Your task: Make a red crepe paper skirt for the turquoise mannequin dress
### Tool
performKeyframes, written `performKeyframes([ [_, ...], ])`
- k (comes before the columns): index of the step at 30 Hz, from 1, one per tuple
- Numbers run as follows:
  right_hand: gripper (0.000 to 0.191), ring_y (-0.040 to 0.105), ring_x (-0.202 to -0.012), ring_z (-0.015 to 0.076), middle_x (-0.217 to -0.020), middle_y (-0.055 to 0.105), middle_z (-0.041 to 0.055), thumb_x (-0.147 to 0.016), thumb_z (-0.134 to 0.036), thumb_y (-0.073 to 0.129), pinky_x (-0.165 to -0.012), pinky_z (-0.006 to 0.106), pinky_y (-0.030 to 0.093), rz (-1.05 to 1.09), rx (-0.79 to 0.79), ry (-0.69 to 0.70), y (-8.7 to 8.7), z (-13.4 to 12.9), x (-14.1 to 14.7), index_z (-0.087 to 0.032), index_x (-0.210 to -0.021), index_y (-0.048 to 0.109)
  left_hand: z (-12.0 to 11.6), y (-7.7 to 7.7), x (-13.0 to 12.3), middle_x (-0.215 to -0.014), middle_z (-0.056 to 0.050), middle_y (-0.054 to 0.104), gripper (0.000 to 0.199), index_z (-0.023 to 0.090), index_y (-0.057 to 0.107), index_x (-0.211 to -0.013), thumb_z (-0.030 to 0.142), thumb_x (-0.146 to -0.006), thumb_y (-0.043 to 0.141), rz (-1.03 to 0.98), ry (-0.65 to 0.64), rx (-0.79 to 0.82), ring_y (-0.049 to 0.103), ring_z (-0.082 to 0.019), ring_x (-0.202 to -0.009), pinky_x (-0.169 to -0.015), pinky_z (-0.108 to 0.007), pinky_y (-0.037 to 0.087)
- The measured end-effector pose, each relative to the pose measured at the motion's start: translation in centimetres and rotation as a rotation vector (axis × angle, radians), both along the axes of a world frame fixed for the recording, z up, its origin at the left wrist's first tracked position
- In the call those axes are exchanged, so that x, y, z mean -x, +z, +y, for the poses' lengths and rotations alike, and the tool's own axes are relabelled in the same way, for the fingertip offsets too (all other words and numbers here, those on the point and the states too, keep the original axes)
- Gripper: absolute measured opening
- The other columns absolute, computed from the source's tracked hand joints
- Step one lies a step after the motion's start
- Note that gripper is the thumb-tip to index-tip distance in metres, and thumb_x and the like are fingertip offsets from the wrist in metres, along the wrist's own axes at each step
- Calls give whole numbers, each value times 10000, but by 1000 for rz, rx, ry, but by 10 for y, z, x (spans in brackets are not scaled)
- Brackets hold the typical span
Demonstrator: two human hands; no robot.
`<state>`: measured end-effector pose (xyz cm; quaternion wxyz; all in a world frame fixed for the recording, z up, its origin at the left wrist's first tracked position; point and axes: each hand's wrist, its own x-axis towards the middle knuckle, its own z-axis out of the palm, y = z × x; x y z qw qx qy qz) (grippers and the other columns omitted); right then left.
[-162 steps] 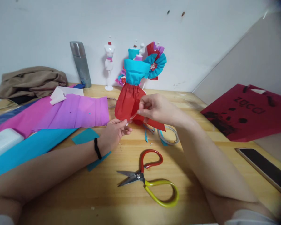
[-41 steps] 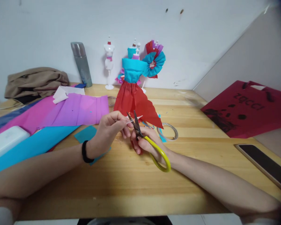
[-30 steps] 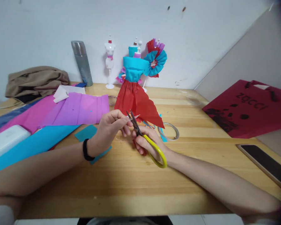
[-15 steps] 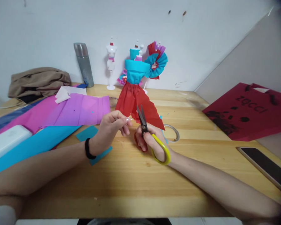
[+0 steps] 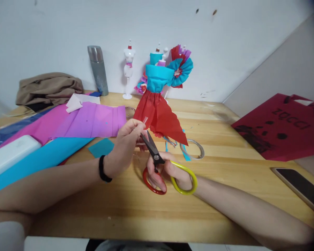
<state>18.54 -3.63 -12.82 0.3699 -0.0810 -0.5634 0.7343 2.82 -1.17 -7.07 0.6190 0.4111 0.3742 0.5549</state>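
Note:
My left hand (image 5: 124, 144) is closed in a pinch on a thin clear strip (image 5: 146, 120), which looks like tape and sticks up past the fingertips. In my right hand (image 5: 170, 169) are scissors (image 5: 155, 153) with dark blades, one yellow loop and one red loop. Their blades are spread, with the tips right by my left fingers and the strip. Just behind both hands stands a doll-size dress form in a turquoise top (image 5: 157, 78) and a red crepe-paper skirt (image 5: 163, 115).
Purple-pink crepe paper (image 5: 99, 120), turquoise paper (image 5: 65, 148) and a white case (image 5: 14, 155) lie left. A tape roll (image 5: 202, 150) is right of the skirt. Behind stand a flask (image 5: 98, 71) and a bare dress form (image 5: 129, 64). Rightward are a red bag (image 5: 279, 125) and phone (image 5: 298, 184).
The scissors have opened wider and swung left, so their blades now reach my left fingers. My left hand has turned slightly, and the clear strip now points upward.

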Motion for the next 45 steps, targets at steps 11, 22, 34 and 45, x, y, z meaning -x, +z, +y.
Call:
performKeyframes([
  [11, 463, 489, -444, 104, -520, 526, -46, -988, -606, 523, -514, 251, 453, -12, 7, 31, -8, -2, 0, -151, -958, 602, -1, -7, 0, -479, 97, 414, 269, 189, 507, -755, 358, -848, 693, 38, -64, -20, 309, -34, -377, -376, -158, 242],
  [22, 463, 485, -451, 95, -582, 555, -33, -952, -618, 577, -472, 234, 418, -110, -11, 34, 0, -2, -3, -155, -953, 581, 7, -10, -1, -476, 101, 387, 266, 191, 516, -764, 376, -841, 690, 92, -57, -43, 280, -41, -361, -356, -180, 191],
  [34, 474, 515, -637, 119, -776, 557, -12, -832, -638, 699, -595, 266, 426, -548, -499, 167, 47, 4, -12, -184, -918, 595, 18, -10, -3, -380, 116, 344, 225, 200, 485, -702, 186, -915, 553, 120, -10, 55, 233, -32, -297, -341, -161, 153],
  [45, 471, 654, -919, 267, -1040, 693, 138, -781, -240, 704, -754, 352, 484, -1309, -1159, 60, 69, 5, -18, -142, -1235, 630, 15, -8, -1, -421, 114, 384, 208, 191, 500, -713, 230, -886, 608, 155, 14, -92, 290, -25, -339, -362, -153, 195],
])
